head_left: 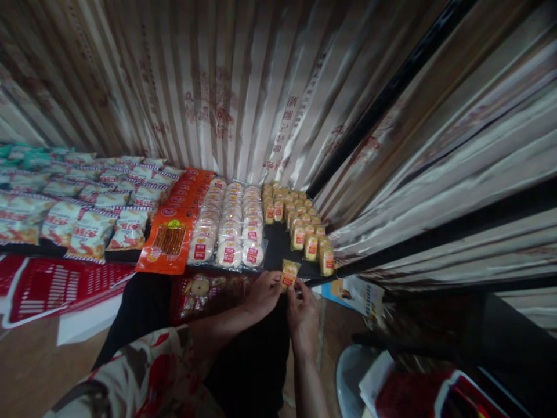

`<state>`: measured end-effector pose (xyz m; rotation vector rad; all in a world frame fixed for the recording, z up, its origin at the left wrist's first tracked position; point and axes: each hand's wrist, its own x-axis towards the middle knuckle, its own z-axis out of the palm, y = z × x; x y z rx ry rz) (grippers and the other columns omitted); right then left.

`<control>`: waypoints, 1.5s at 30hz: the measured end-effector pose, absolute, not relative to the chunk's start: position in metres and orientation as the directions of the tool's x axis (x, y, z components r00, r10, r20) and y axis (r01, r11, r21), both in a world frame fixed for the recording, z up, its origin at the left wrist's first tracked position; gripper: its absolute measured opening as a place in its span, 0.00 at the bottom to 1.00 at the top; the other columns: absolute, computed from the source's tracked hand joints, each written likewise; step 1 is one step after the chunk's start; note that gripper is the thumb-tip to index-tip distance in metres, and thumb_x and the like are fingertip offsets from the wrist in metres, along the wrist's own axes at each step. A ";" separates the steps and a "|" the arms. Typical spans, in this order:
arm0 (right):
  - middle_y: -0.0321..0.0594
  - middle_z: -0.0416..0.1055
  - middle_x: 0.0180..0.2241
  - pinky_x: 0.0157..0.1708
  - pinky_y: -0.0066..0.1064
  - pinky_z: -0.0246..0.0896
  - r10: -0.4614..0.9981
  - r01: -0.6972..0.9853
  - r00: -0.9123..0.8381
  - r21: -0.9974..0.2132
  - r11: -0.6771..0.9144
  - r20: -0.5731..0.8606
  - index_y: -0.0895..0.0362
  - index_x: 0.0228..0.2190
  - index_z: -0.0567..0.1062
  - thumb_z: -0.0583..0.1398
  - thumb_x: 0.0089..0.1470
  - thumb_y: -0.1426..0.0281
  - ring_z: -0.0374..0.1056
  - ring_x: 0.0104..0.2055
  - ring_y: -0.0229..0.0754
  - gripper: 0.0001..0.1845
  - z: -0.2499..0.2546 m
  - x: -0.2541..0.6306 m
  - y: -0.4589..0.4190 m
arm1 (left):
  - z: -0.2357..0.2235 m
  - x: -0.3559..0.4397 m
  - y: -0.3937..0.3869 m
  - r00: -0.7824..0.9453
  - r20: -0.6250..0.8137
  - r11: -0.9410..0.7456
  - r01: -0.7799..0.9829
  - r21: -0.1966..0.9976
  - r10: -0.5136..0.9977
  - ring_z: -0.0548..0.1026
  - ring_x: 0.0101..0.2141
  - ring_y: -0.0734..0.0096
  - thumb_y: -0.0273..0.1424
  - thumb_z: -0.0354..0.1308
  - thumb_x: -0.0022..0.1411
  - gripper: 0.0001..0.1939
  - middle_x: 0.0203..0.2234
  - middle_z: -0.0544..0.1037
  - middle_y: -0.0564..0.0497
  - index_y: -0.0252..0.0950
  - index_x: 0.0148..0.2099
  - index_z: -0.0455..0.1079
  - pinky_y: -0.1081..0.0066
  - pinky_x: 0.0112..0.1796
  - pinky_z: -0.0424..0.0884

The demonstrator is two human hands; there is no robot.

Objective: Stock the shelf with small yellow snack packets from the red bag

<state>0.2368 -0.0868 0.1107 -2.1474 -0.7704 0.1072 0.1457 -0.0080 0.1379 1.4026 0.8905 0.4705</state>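
Both hands grip one small yellow packet (pixel 288 278) at the front edge of the dark surface (pixel 278 238), towards its right end. The left hand (pixel 264 296) holds the packet's left side at the fingertips; the right hand (pixel 303 310) pinches its lower right side. Fingers are nearly closed, parted by about the packet's width. The packet is roughly upright, label outward.

Risk noted: the hold is by fingertips on slick-looking wrap; a slip here could drop the packet over the front edge to the tiled floor (pixel 325 328). Second risk: the standing yellow packets (pixel 310 248) are close-set and narrow; a knuckle or sleeve brushing them could tip a column, the front one nearest the right corner being most exposed. Third: the round white packets (pixel 229 253) stand just left, within reach of a stray left hand. Squeezing too hard could crush the contents, judged brittle.

Not verified: the packet's rear face, the exact thumb contact, and whether its base touches the surface. Rear rows blur together beneath the curtain (pixel 226 87). The left end of the surface is cut off; small print is unreadable.
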 end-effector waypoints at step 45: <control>0.62 0.58 0.59 0.54 0.50 0.60 0.516 0.613 0.771 -0.658 -0.438 0.374 0.64 0.59 0.62 0.50 0.57 0.64 0.57 0.61 0.59 0.31 0.087 0.299 -0.060 | 0.130 0.251 0.011 0.666 -0.202 0.029 0.262 0.965 0.718 0.76 0.44 0.64 0.26 0.49 0.57 0.22 0.48 0.75 0.43 0.36 0.53 0.72 0.67 0.49 0.72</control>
